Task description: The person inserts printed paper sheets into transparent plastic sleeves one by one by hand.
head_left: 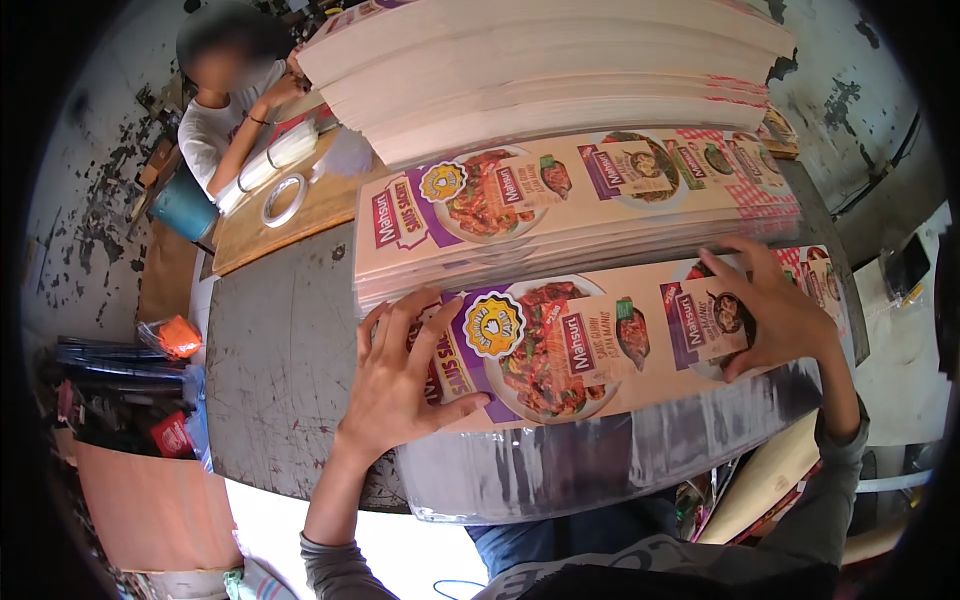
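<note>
A long printed cardboard sheet [640, 350] with food pictures lies in front of me, near the table's edge. Under its near side, clear plastic sleeves [600, 465] stick out toward me. My left hand [400, 375] rests on the sheet's left end, fingers spread. On the right part of the sheet lies my right hand [775, 310], its thumb and fingers wide apart. Just beyond is a stack of similar printed sheets [560, 200], which look wrapped in plastic. Whether the near sheet sits inside a sleeve or on top of it, I cannot tell.
A tall stack of pale cardboard sheets [550, 70] stands at the back of the grey table [280, 360]. At the far left, another person [225, 120] sits by a wooden board [250, 245] with a tape roll [285, 200]. A blue bucket [183, 210] stands beside them.
</note>
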A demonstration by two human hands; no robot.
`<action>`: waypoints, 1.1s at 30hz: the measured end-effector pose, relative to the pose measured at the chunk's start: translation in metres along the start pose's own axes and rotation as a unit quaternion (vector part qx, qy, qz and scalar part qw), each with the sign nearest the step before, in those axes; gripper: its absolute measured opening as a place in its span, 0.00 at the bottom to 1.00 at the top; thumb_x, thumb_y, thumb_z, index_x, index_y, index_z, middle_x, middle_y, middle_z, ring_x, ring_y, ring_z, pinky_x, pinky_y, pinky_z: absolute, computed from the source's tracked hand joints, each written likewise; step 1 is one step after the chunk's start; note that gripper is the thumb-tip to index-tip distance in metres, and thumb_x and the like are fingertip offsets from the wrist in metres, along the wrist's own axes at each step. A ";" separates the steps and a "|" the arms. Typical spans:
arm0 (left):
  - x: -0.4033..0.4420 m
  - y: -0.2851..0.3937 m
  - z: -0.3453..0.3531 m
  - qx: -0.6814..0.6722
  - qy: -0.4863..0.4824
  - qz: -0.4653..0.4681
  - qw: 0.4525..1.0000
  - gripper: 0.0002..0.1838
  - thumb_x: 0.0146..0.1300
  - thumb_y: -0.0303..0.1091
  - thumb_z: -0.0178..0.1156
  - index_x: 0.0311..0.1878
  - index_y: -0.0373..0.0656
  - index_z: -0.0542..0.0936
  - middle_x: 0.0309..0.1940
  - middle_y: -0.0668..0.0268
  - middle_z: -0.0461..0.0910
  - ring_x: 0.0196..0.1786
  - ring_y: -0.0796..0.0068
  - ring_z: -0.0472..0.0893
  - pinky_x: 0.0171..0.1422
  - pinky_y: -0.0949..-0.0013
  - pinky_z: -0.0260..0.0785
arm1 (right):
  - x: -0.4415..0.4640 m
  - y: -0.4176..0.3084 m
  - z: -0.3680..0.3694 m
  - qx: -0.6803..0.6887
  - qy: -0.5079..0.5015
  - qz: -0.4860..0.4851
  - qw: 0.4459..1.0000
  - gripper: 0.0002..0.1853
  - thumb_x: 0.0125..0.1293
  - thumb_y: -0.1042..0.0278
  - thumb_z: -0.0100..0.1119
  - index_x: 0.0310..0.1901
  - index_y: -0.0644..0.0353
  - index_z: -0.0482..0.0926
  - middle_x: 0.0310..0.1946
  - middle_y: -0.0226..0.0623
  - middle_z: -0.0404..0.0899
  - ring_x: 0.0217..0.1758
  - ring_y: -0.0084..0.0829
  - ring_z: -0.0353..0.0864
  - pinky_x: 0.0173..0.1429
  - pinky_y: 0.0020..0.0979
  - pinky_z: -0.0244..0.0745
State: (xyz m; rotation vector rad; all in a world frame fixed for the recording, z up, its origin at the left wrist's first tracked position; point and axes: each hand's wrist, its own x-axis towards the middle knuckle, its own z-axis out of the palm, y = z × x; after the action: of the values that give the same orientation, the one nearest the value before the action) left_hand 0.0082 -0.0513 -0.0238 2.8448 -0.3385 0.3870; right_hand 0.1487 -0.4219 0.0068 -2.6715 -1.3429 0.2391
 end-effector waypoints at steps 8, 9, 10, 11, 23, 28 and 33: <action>0.004 0.001 0.001 0.034 0.024 0.018 0.999 0.41 0.36 0.56 0.70 0.54 0.44 0.73 0.42 0.63 0.70 0.46 0.66 0.69 0.51 0.58 0.54 | -0.018 0.012 0.029 0.039 0.148 0.021 0.988 0.56 0.23 0.43 0.76 0.60 0.57 0.64 0.52 0.46 0.60 0.56 0.46 0.61 0.59 0.42 0.59; 0.003 0.001 0.001 0.036 0.025 0.005 0.999 0.39 0.36 0.55 0.71 0.52 0.44 0.75 0.38 0.64 0.71 0.44 0.67 0.69 0.49 0.60 0.54 | -0.019 0.012 0.029 0.031 0.165 0.019 0.986 0.52 0.24 0.45 0.77 0.57 0.58 0.67 0.49 0.45 0.61 0.54 0.45 0.62 0.56 0.41 0.60; 0.002 0.001 0.002 0.035 0.025 0.008 0.999 0.39 0.36 0.55 0.71 0.52 0.44 0.75 0.38 0.64 0.71 0.44 0.67 0.69 0.49 0.60 0.54 | -0.019 0.013 0.031 0.030 0.166 0.022 0.985 0.52 0.24 0.45 0.77 0.57 0.58 0.67 0.49 0.45 0.61 0.54 0.45 0.62 0.56 0.41 0.60; 0.000 0.000 0.003 0.026 0.026 0.004 0.999 0.37 0.36 0.55 0.71 0.50 0.44 0.76 0.35 0.66 0.71 0.41 0.69 0.69 0.47 0.62 0.54 | -0.019 0.015 0.033 0.063 0.168 0.023 0.983 0.48 0.26 0.47 0.76 0.53 0.59 0.68 0.47 0.43 0.62 0.52 0.44 0.63 0.54 0.39 0.62; -0.020 0.025 -0.008 0.007 -0.022 -0.045 0.999 0.38 0.43 0.53 0.68 0.53 0.35 0.72 0.48 0.53 0.69 0.50 0.57 0.71 0.56 0.55 0.58 | -0.058 0.004 0.009 0.049 0.130 0.043 0.989 0.48 0.23 0.53 0.76 0.55 0.57 0.70 0.53 0.43 0.61 0.56 0.43 0.63 0.55 0.39 0.63; -0.031 0.027 -0.003 0.019 -0.023 -0.042 0.999 0.42 0.46 0.48 0.67 0.61 0.34 0.64 0.56 0.49 0.62 0.59 0.49 0.65 0.61 0.52 0.57 | -0.070 0.017 0.030 0.049 0.166 0.100 0.980 0.52 0.22 0.51 0.77 0.58 0.57 0.69 0.55 0.46 0.58 0.59 0.46 0.60 0.61 0.42 0.57; -0.010 0.009 -0.002 0.054 -0.006 -0.007 0.998 0.39 0.46 0.46 0.67 0.60 0.36 0.66 0.51 0.50 0.65 0.56 0.52 0.65 0.61 0.53 0.54 | -0.045 0.034 0.030 0.069 0.190 0.068 0.977 0.50 0.30 0.41 0.72 0.58 0.58 0.66 0.54 0.47 0.59 0.60 0.47 0.58 0.63 0.43 0.54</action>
State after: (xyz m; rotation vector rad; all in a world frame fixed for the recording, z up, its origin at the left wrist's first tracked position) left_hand -0.0043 -0.0577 -0.0233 2.9546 -0.3078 0.3977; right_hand 0.1422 -0.4763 -0.0258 -2.5257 -0.9928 -0.1546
